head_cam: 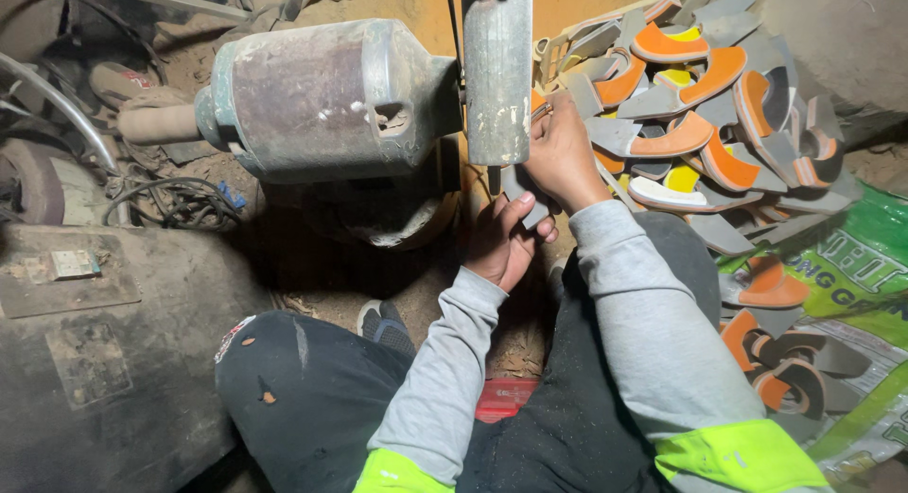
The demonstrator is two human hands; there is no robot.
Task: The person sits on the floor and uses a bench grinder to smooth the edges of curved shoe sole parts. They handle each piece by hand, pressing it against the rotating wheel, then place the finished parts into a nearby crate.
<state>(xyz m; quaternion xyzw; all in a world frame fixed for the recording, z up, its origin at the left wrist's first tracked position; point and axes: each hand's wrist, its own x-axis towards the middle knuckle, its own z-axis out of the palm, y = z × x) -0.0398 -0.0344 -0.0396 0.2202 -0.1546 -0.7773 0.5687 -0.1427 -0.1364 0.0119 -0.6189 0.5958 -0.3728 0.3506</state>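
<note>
**A:** What have you got in your hands there?

**B:** You hold a grey sole piece (523, 192), flat and curved, right under the lower end of the upright grey machine guard (497, 72). It sits between both your hands, pressed up toward the narrow tip that pokes out below that guard.

**A:** And the grip?

**B:** Your left hand (503, 239) is closed around the lower part of the piece, thumb up along its face. Your right hand (563, 157) is closed on its upper edge from above, fingers curled over it. Both hands touch the piece and nearly touch each other.

**A:** What's just around you?

**B:** To the left of the guard, joined to it, lies the worn metal motor housing (326, 96), barrel-shaped, with rust-brown patches and a stub shaft sticking out its left end. To the right of your right hand is a heap of grey and orange sole pieces (705, 105), some with yellow parts, stacked loosely. More of them lie lower right on a green printed sack (865, 266).

**A:** And nearer to your body?

**B:** Your grey sleeves with bright yellow-green upper arms, dark dusty trousers, and a small red object (503, 398) between your legs. Dark cables (175, 202) lie on the dirt far left.
</note>
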